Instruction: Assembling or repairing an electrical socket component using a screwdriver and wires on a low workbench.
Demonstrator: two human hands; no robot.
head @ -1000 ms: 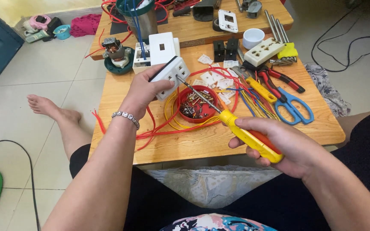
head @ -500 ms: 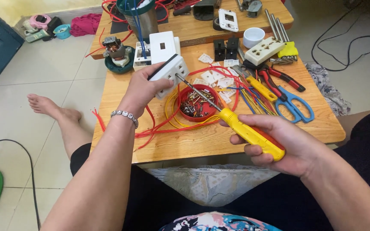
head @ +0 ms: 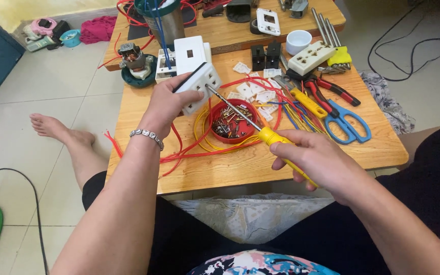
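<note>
My left hand (head: 166, 104) grips a white multi-socket outlet block (head: 199, 86), tilted up above the low wooden table (head: 210, 170). My right hand (head: 317, 163) is closed around the yellow handle of a screwdriver (head: 276, 142); its metal shaft slants up to the left and the tip touches the block's face. Under the shaft sits a small red bowl (head: 217, 133) filled with screws, ringed by loose red and yellow wires (head: 194, 147).
To the right lie blue scissors (head: 347, 125), red-handled pliers (head: 332, 89), another white socket strip (head: 311, 56) and a white cup (head: 298, 40). At the back stand a steel can (head: 165, 20), a small motor (head: 133, 58) and a white box (head: 189, 51). A bare foot (head: 52, 127) rests left.
The right hand has swung the screwdriver up and left, bringing its tip from over the red bowl onto the socket block. The left hand has kept the block steady.
</note>
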